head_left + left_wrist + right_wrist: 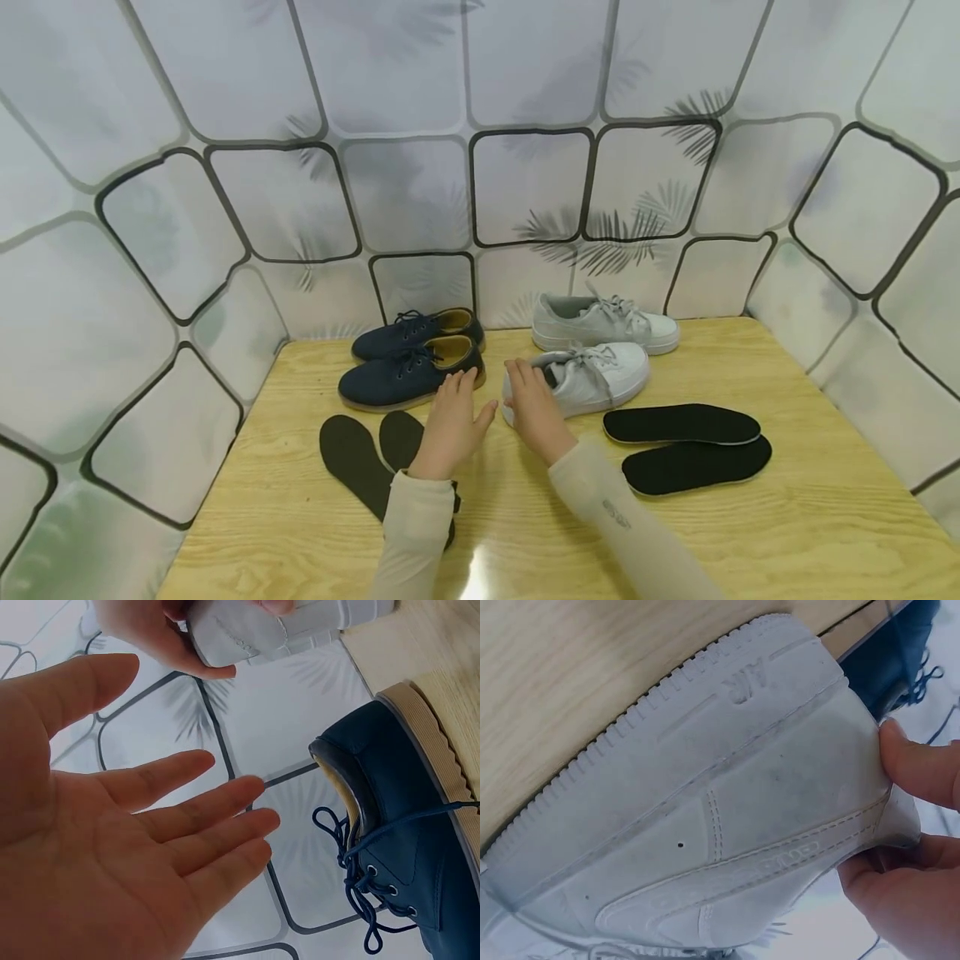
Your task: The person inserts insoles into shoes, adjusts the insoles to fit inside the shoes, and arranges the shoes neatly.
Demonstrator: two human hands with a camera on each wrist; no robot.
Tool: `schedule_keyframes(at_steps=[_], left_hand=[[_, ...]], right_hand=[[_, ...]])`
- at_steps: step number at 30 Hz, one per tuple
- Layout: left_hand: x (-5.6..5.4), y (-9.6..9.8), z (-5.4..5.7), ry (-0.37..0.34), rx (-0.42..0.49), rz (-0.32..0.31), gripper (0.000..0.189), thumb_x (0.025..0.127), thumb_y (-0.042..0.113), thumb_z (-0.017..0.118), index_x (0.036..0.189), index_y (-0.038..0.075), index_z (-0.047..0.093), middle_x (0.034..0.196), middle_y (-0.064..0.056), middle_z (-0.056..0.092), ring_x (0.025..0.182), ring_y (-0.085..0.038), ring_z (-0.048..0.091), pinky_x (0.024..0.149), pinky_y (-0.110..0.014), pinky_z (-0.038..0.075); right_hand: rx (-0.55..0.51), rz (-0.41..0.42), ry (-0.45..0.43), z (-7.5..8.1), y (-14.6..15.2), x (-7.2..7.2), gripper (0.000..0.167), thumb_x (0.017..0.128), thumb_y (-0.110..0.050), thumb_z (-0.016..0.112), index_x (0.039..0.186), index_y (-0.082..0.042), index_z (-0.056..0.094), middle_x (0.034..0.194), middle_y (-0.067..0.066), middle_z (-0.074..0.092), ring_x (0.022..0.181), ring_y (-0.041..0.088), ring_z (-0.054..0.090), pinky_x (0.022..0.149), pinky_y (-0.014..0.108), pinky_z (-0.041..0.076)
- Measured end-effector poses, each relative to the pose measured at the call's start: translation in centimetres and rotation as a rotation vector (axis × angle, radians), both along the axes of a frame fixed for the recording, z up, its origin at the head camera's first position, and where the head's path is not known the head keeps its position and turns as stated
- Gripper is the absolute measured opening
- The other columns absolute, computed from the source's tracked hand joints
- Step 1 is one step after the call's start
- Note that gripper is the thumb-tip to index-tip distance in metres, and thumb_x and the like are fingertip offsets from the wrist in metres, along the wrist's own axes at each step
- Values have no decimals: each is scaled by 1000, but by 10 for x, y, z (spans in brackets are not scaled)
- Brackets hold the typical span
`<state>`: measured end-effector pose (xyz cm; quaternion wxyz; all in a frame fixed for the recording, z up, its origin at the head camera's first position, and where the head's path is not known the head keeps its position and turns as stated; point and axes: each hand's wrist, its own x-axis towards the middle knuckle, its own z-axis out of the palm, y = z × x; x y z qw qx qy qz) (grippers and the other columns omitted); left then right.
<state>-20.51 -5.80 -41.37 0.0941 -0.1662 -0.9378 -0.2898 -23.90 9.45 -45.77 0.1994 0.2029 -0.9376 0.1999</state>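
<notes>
My right hand (534, 410) grips the heel of the nearer white sneaker (607, 379). In the right wrist view its thumb and fingers (922, 862) pinch the heel collar of the sneaker (727, 787), whose side faces the camera. My left hand (453, 425) is held over the table with its fingers extended and nothing in it; the left wrist view shows its bare palm (127, 862). Just beyond that hand, the nearer navy lace-up shoe (382, 381) has its heel close to the fingertips. A pair of dark grey insoles (352, 458) is partly hidden under the left arm.
Behind stand the other navy shoe (390, 333) and the other white sneaker (645, 327), close to a patterned cloth backdrop (532, 187). Two black insoles (697, 468) overlap on the right of the wooden table (810, 533). Cloth walls also flank both sides.
</notes>
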Motion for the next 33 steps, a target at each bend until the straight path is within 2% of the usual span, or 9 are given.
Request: schedule_keyframes(at_steps=[7, 12, 16, 19, 24, 27, 30, 33], left_hand=[[0, -1, 3, -45, 13, -8, 39, 99, 14, 53, 130, -10, 51, 127, -27, 53, 117, -41, 53, 96, -51, 43], [0, -1, 3, -50, 25, -13, 31, 99, 8, 49, 123, -9, 57, 117, -25, 61, 105, -39, 60, 89, -49, 48], [-2, -2, 1, -24, 20, -32, 23, 98, 6, 49, 111, -7, 62, 94, -20, 67, 88, -35, 66, 76, -47, 52], [-3, -1, -1, -32, 27, -49, 21, 98, 7, 51, 107, -7, 65, 88, -17, 68, 81, -32, 67, 71, -45, 53], [-5, 6, -7, -186, 80, -132, 31, 100, 14, 49, 119, -7, 61, 106, -18, 68, 95, -30, 66, 79, -43, 53], [-6, 12, -11, -262, 125, -182, 33, 100, 18, 50, 120, -6, 61, 110, -18, 67, 99, -31, 65, 80, -42, 53], [-6, 19, -16, -335, 180, -223, 35, 100, 20, 53, 122, -6, 60, 113, -19, 65, 92, -28, 67, 75, -37, 55], [-4, 26, -19, -432, 277, -249, 36, 99, 19, 54, 124, -7, 58, 115, -22, 63, 84, -25, 67, 68, -33, 56]], right_hand=[[41, 104, 43, -3, -2, 19, 61, 78, 3, 76, 132, 4, 46, 129, 21, 51, 102, 34, 51, 88, 41, 47], [36, 210, 69, -3, 6, 31, 62, 75, 2, 78, 129, 0, 49, 126, 16, 52, 98, 32, 51, 83, 39, 47], [30, 298, 69, -4, 17, 42, 63, 75, 0, 79, 130, -1, 49, 127, 15, 52, 100, 28, 51, 85, 38, 46], [23, 361, 55, -3, 26, 49, 63, 77, -3, 77, 132, -2, 49, 130, 15, 52, 108, 29, 51, 89, 41, 45], [7, 460, 43, -2, 43, 62, 62, 77, -3, 76, 133, -2, 49, 132, 14, 52, 115, 28, 50, 93, 43, 43], [-1, 505, 59, -2, 53, 69, 63, 75, -1, 77, 132, -3, 50, 132, 10, 52, 110, 24, 50, 90, 39, 42], [-11, 538, 75, -3, 61, 74, 65, 73, 2, 77, 132, -4, 50, 134, 9, 51, 104, 21, 49, 85, 35, 42], [-11, 558, 71, -3, 67, 79, 68, 74, 3, 76, 135, -6, 49, 137, 7, 50, 101, 18, 47, 83, 32, 43]])
